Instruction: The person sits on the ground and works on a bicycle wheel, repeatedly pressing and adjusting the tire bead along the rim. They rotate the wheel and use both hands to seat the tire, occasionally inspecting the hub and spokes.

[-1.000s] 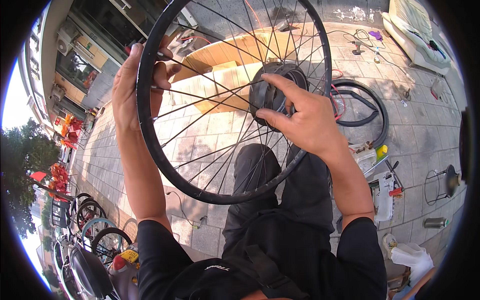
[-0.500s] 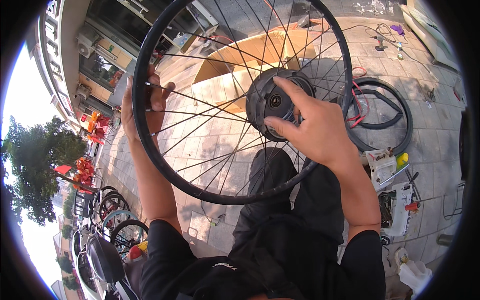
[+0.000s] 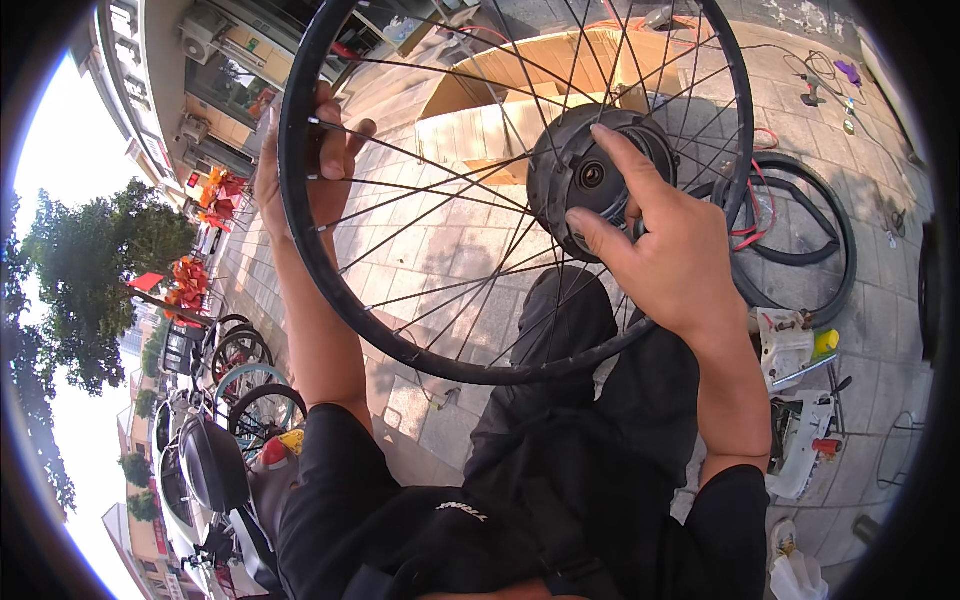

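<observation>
Tipped more face-on than a second ago, the wire-spoked wheel (image 3: 500, 376) is raised before me, above my legs (image 3: 640, 410). Pale lettering (image 3: 460, 511) marks my black shirt (image 3: 400, 540), while the wheel's bare black rim (image 3: 292, 180) circles a broad, drum-shaped hub (image 3: 580, 160) with a round bore (image 3: 591, 177). My left hand (image 3: 328, 200) clamps the rim; my right hand (image 3: 675, 250) has thumb and forefinger spread apart at the hub, whether gripping it I cannot tell.

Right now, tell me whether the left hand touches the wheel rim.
Touching: the head view shows the left hand wrapped around the wheel rim.
</observation>
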A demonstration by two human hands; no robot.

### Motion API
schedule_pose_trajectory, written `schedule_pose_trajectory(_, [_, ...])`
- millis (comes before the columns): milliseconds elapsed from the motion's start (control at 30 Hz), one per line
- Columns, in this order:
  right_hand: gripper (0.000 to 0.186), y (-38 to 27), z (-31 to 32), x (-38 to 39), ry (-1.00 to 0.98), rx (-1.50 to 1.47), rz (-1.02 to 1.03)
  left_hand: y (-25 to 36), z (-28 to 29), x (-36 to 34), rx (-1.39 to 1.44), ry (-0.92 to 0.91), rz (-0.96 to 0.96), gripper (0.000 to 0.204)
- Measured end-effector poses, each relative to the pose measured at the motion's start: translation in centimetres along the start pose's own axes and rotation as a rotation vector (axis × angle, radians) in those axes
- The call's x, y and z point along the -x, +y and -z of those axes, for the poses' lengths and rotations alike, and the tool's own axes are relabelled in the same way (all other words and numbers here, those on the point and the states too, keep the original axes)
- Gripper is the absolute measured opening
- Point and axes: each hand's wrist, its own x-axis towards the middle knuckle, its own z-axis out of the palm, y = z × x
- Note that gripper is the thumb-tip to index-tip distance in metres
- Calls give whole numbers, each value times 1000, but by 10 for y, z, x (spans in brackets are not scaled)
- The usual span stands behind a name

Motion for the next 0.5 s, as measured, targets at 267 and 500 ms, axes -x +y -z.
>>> schedule_pose_trajectory(267, [48, -17, -12, 3, 104, 84, 218, -2, -3, -10, 16, -8, 20, 55])
schedule_pose_trajectory(500, [46, -46, -19, 0, 62, 228, 348, 3, -16, -12, -108, 53, 7, 51])
